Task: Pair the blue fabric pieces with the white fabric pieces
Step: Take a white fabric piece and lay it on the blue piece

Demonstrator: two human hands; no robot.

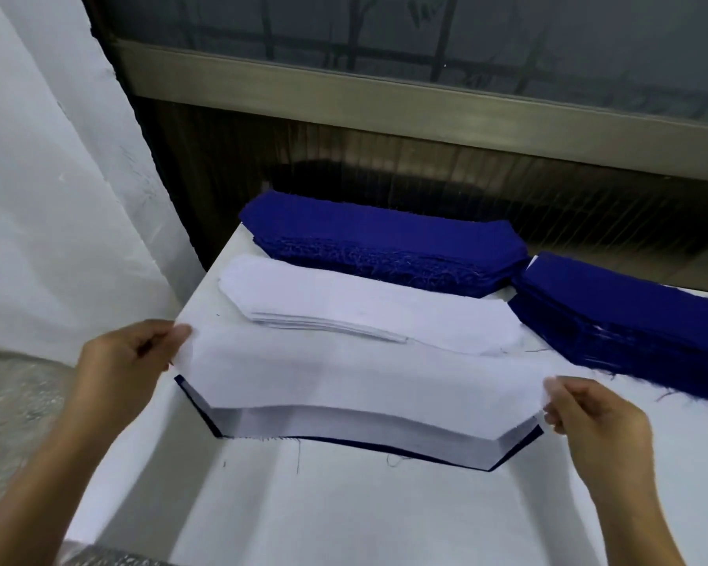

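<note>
blue piece [204,418] mostly hidden under white fabric [344,381], right blue stack [630,316] cropped

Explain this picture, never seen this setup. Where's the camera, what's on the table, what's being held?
There is no machine here: a person works with bare hands. The single picture comes from a camera worn on the head, looking forward and down. The left hand and the right hand each pinch one end of a white fabric piece. They hold it over a lying piece that is white with a blue edge showing. Farther back on the table lie a white stack, a blue stack behind it and a second blue stack at the right.
</note>
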